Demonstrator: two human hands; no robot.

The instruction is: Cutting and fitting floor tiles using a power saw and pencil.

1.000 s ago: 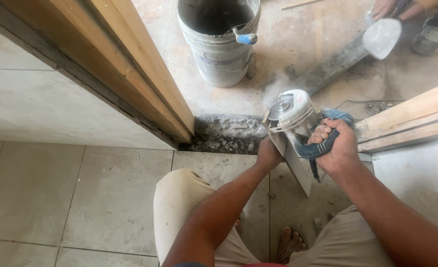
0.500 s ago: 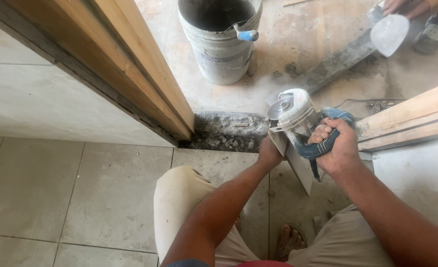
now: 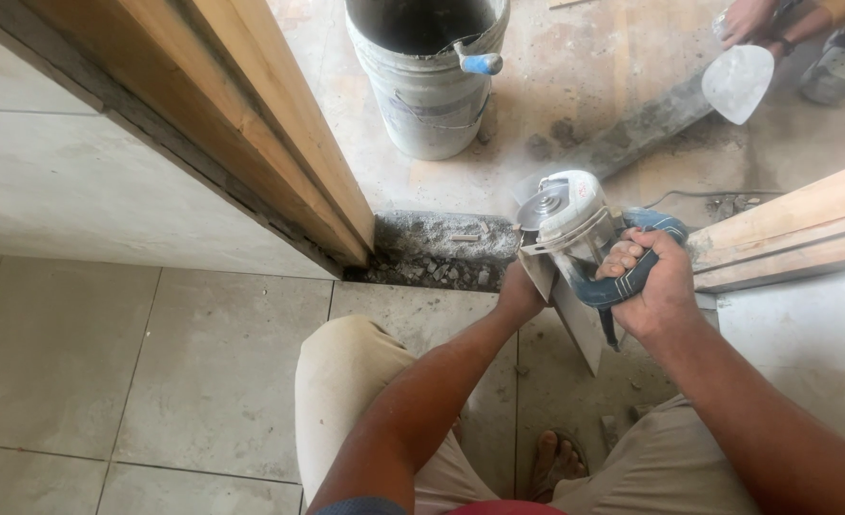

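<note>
My right hand (image 3: 653,286) grips the blue handle of an angle grinder (image 3: 575,224) with a grey guard and round disc. The disc meets the top edge of a narrow grey tile piece (image 3: 575,319), which stands on edge on the floor. My left hand (image 3: 520,291) steadies that tile piece from the left side, its fingers hidden behind it. A little dust hangs around the disc. I crouch with both knees in beige trousers below the hands.
A grey bucket (image 3: 427,91) with a blue-handled tool stands beyond a rough mortar strip (image 3: 442,246) at the doorway. Wooden door frames (image 3: 251,124) flank the opening. Another person's hand holds a white trowel (image 3: 739,81) at the top right. Grey floor tiles (image 3: 108,362) lie left.
The other person's trowel has shifted slightly at the top right. My hands and the grinder stay in nearly the same place on the tile piece.
</note>
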